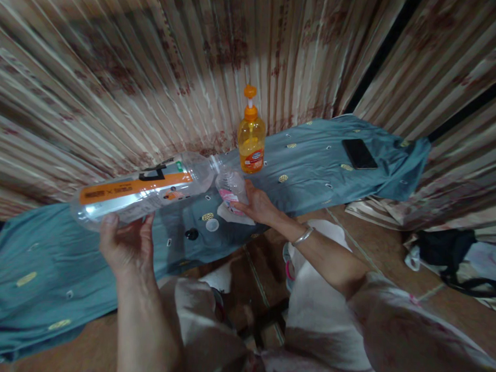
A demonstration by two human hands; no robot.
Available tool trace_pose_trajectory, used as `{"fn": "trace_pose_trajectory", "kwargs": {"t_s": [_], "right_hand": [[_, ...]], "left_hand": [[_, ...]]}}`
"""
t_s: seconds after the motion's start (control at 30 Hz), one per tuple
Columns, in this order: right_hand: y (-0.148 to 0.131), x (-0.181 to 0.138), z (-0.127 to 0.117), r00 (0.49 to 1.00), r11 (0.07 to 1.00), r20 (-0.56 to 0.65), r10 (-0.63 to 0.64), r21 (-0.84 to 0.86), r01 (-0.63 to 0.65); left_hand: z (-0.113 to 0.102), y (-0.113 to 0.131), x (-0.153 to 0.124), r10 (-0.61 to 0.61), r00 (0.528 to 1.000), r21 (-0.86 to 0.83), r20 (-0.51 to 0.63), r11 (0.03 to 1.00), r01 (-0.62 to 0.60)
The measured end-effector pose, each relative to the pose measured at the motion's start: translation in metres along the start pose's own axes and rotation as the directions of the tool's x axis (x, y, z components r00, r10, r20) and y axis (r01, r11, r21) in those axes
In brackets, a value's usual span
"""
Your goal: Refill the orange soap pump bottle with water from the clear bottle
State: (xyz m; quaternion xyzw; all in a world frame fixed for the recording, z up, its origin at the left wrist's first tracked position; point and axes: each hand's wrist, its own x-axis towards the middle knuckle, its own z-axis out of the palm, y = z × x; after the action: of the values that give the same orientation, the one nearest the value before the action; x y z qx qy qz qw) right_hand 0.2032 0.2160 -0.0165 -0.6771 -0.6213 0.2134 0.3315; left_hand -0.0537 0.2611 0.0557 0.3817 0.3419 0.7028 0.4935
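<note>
My left hand [125, 243] grips the base end of a large clear plastic bottle [143, 191] with an orange label. The bottle lies nearly level in the air, its neck pointing right over a small clear bottle [230, 189] with a pink label. My right hand [259, 204] is wrapped round that small bottle, which stands on the blue-grey cloth [313, 166]. A silver bangle sits on my right wrist. A white cap [212, 225] and a black cap [191, 234] lie on the cloth just below the large bottle.
An orange pump bottle [251, 136] stands upright on the cloth behind the small bottle. A black phone [359, 153] lies on the cloth at the right. Striped curtains [144, 75] hang behind. A dark bag [444, 251] lies on the floor at the right.
</note>
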Motion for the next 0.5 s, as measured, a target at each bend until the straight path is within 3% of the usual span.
{"fn": "trace_pose_trajectory", "kwargs": {"t_s": [0.5], "right_hand": [[0.0023,0.0005,0.0016,1.000,1.000,-0.002,-0.004,-0.015,0.004]], "left_hand": [[0.0015,-0.0003,-0.0010,-0.011,1.000,0.000,-0.018,1.000,0.011]]}}
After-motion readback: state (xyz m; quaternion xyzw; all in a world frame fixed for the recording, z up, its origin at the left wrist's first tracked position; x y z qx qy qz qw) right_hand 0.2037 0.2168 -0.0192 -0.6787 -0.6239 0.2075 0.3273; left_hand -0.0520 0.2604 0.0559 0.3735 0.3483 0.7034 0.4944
